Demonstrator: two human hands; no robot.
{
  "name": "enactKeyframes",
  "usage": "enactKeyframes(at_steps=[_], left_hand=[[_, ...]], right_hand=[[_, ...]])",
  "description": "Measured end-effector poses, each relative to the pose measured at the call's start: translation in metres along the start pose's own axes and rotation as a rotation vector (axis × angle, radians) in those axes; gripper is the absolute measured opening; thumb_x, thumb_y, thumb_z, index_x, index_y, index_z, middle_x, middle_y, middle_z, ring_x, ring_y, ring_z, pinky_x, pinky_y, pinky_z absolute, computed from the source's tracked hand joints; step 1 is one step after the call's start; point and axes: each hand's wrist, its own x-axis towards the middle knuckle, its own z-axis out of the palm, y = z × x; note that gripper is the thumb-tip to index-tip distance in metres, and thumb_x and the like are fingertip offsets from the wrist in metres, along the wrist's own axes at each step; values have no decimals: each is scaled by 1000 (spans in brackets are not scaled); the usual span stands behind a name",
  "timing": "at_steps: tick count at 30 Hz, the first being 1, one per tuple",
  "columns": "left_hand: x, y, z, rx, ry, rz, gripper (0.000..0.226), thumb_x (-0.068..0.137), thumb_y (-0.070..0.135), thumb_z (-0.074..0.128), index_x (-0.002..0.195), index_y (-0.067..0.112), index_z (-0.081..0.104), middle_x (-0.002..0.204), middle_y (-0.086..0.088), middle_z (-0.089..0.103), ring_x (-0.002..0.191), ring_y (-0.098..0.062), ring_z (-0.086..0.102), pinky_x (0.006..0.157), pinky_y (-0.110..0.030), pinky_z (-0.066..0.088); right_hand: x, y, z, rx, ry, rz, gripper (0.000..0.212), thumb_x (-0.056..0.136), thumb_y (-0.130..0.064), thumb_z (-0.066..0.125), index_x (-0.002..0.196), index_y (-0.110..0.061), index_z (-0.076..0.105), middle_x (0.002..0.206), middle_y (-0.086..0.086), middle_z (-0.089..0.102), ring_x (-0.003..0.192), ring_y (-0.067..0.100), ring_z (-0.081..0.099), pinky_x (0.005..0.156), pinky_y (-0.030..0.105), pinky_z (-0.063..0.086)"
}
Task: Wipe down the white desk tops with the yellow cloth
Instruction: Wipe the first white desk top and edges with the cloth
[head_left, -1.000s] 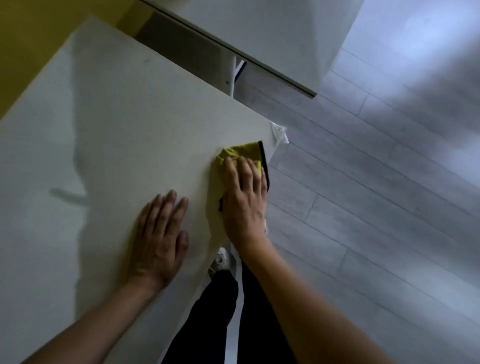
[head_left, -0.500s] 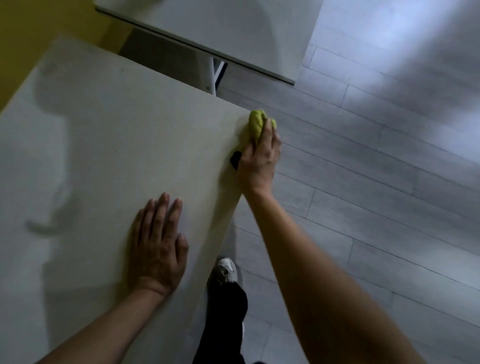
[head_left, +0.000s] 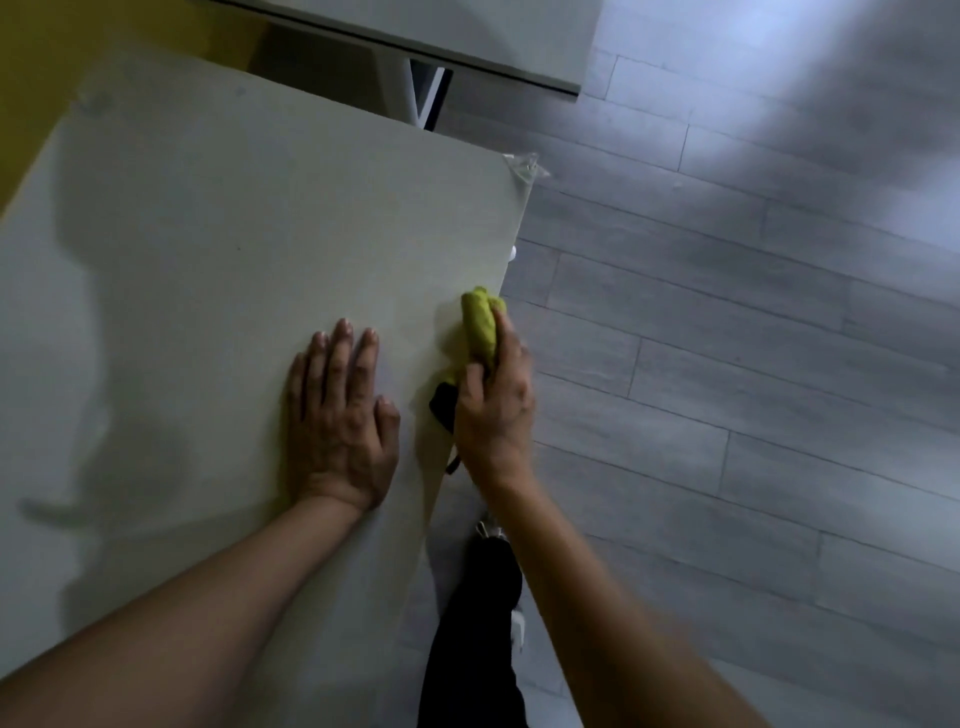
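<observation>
Two hands are working the near desk (head_left: 218, 249): the left hand (head_left: 340, 421) is lying flat with fingers straight, bracing, while the right hand (head_left: 493, 400) is gripping the bunched yellow cloth (head_left: 480, 322) at the desk's 3 o'clock edge. Spreading the cloth flatter and overlapping strokes should be cleaning this edge better.

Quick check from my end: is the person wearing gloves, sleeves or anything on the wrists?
No. The left hand and right hand are bare, no gloves, rings or watch visible. Both forearms are uncovered to the frame's edge, with no sleeve in view.
</observation>
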Motion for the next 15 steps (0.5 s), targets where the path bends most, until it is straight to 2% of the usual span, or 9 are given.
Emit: enactKeyframes(at_steps=[2, 5, 8, 11, 15], left_hand=[[1, 0, 1, 2, 6, 6, 66, 98, 35, 35, 159, 10, 40, 167, -16, 33, 154, -39, 29, 127, -54, 19], [3, 0, 0, -3, 7, 2, 67, 97, 35, 37, 159, 10, 40, 167, -15, 33, 154, -39, 29, 128, -53, 19], [7, 1, 1, 4, 22, 7, 66, 97, 34, 38, 158, 11, 42, 166, -15, 35, 153, -39, 31, 127, -53, 21], [12, 1, 2, -8, 36, 17, 65, 97, 34, 39, 158, 11, 42, 166, -15, 36, 154, -38, 31, 127, -53, 21], [14, 2, 3, 6, 39, 11, 65, 97, 33, 37, 159, 12, 40, 167, -14, 34, 154, -36, 30, 127, -53, 22]], right_hand=[[-12, 1, 2, 15, -11, 2, 63, 96, -5, 49, 156, -16, 32, 150, 7, 43, 136, 16, 42, 116, 37, 38], [-1, 0, 6, 29, 14, -5, 64, 93, -5, 48, 155, -12, 33, 151, 10, 43, 138, 22, 42, 118, 41, 36], [37, -2, 9, 27, 55, -26, 64, 89, -7, 47, 153, -10, 37, 147, 15, 47, 133, 27, 46, 113, 46, 40], [90, -9, 8, -30, 70, 10, 62, 93, -4, 49, 153, -10, 36, 142, 18, 48, 127, 30, 48, 107, 41, 42], [149, -17, 6, -85, 60, 17, 58, 97, -7, 47, 153, -13, 35, 143, 18, 46, 128, 31, 46, 109, 49, 43]])
